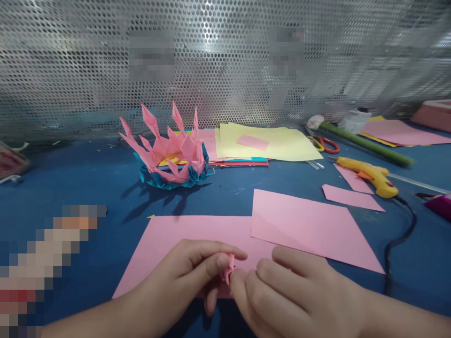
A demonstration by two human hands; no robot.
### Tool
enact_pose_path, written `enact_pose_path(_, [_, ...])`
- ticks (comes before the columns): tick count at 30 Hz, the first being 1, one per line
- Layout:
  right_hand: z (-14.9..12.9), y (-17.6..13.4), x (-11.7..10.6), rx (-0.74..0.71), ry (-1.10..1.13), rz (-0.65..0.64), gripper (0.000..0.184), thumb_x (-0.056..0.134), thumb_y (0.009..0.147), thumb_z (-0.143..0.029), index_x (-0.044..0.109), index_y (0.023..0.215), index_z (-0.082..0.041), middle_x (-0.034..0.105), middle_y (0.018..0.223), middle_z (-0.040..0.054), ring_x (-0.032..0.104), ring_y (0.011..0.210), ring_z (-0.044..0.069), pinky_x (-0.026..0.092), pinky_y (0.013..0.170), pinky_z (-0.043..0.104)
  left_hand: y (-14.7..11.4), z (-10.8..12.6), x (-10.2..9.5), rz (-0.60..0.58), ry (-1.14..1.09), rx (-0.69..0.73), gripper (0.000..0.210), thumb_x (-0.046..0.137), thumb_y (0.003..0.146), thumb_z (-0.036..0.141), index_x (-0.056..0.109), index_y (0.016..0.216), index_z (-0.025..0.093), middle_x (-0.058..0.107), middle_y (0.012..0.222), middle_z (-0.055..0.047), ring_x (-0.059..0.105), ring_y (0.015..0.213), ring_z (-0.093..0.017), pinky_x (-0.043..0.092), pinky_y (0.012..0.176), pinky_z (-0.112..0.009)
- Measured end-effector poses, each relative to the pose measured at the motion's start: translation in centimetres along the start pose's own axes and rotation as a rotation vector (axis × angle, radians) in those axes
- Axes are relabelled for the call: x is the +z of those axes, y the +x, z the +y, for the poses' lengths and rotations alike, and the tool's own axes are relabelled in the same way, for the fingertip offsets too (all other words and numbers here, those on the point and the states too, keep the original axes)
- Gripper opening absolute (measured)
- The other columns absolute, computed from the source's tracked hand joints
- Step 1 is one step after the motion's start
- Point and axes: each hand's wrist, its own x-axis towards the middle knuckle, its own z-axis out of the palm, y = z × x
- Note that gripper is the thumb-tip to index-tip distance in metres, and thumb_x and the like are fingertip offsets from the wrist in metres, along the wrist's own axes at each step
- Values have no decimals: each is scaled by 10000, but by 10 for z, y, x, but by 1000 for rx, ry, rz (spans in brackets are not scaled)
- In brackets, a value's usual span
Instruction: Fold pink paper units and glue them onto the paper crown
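A small folded piece of pink paper is pinched between both hands, low in the middle of the view. My left hand grips it with thumb and forefinger. My right hand has its fingers curled against the paper's right side; its fingertips are mostly hidden. Under the hands lies a large pink sheet, overlapped on the right by a second pink sheet. Behind them stands a ring of folded pink paper points with teal folded paper around its base.
A yellow glue gun with a black cord lies at right, near pink strips. Farther back are yellow sheets, scissors and a green stick. A perforated metal panel bounds the blue table's back.
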Motion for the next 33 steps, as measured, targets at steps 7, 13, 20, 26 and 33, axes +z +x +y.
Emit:
enact_pose_path(7, [3, 3, -1, -40, -15, -26, 287, 496, 924, -64, 732, 765, -100, 659, 636, -8, 584, 603, 114, 387, 417, 261, 1, -3, -2, 15, -20, 0, 558, 645, 798, 656, 760, 1049, 171, 525, 521, 66, 444, 429, -72, 365, 470, -186])
enact_pose_path(13, [5, 1, -1, -111, -21, 5, 236, 544, 869, -69, 754, 767, -104, 658, 633, -4, 563, 554, 117, 373, 390, 262, 1, -3, -2, -6, -162, -48, 383, 721, 795, 557, 804, 958, 221, 607, 674, 25, 549, 590, -96, 484, 605, -204])
enact_pose_path(20, [11, 0, -1, -166, -11, -56, 214, 562, 866, -135, 775, 852, -120, 666, 657, 19, 589, 556, 143, 404, 389, 269, -1, 3, 1, 139, -44, 68, 270, 808, 723, 447, 825, 897, 242, 709, 766, -9, 618, 734, -161, 529, 663, -231])
enact_pose_path(26, [10, -3, 0, -169, -24, -106, 206, 569, 853, -143, 772, 863, -111, 644, 638, 11, 556, 519, 137, 378, 371, 278, 2, 2, 0, 200, 21, 186, 186, 781, 737, 289, 765, 893, 189, 702, 708, 21, 581, 621, -110, 495, 607, -210])
enact_pose_path(33, [12, 2, 2, -122, 89, -77, 225, 517, 892, -97, 736, 844, -114, 621, 603, -1, 526, 510, 135, 373, 383, 285, 0, -5, -1, 158, 36, 225, 128, 728, 787, 250, 628, 747, 182, 648, 681, 21, 584, 608, -119, 505, 576, -227])
